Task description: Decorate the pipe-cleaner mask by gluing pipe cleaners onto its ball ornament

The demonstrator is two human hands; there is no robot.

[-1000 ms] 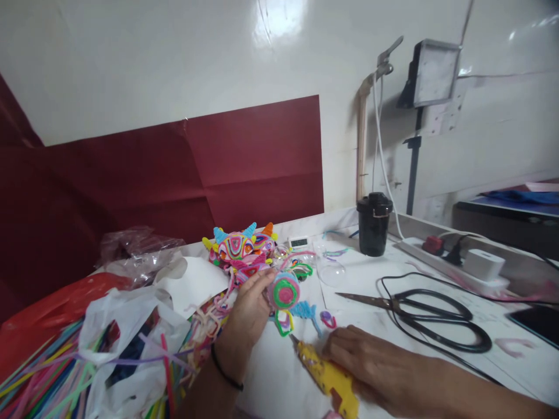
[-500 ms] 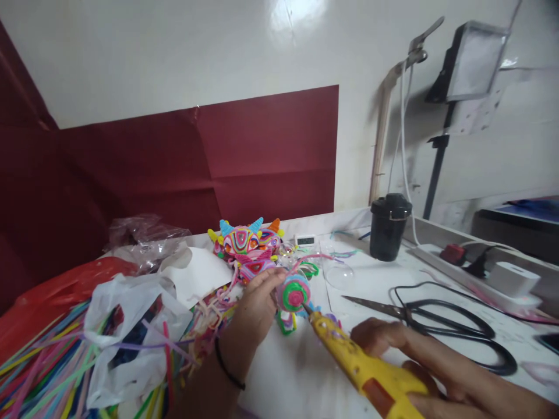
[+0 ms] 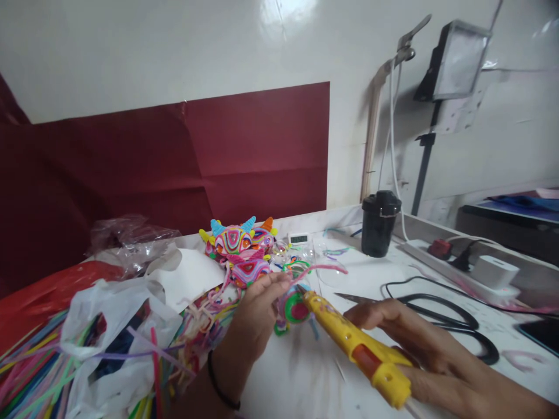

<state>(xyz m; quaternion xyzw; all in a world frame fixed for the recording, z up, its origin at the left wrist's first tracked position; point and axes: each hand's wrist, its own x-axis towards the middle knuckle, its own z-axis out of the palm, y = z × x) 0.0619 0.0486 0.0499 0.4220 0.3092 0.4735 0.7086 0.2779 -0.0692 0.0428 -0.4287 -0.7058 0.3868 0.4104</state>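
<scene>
My left hand [image 3: 259,311] pinches a round ball wound with pipe cleaners [image 3: 298,309], its green and pink rings facing me. A loose pink pipe cleaner [image 3: 325,267] runs from the ball out to the right. In my right hand [image 3: 406,343] is a yellow glue gun [image 3: 349,337], fingers wrapped around its body. The gun's metal nozzle reaches the upper part of the ball; whether it touches cannot be made out. Behind my left hand sit colourful pipe-cleaner animal heads [image 3: 233,240] with blue and orange horns.
Black-handled scissors [image 3: 441,314] lie beyond my right hand. A black lidded cup [image 3: 381,224] and a power strip [image 3: 463,267] stand at the back right. Many pipe cleaners [image 3: 39,372] and a white plastic bag [image 3: 117,326] fill the left. A phone [image 3: 541,331] lies far right.
The glue gun's nozzle has moved from the ball's front face to its upper edge, and the gun has turned. The pink pipe cleaner now extends further right. The view has shifted slightly.
</scene>
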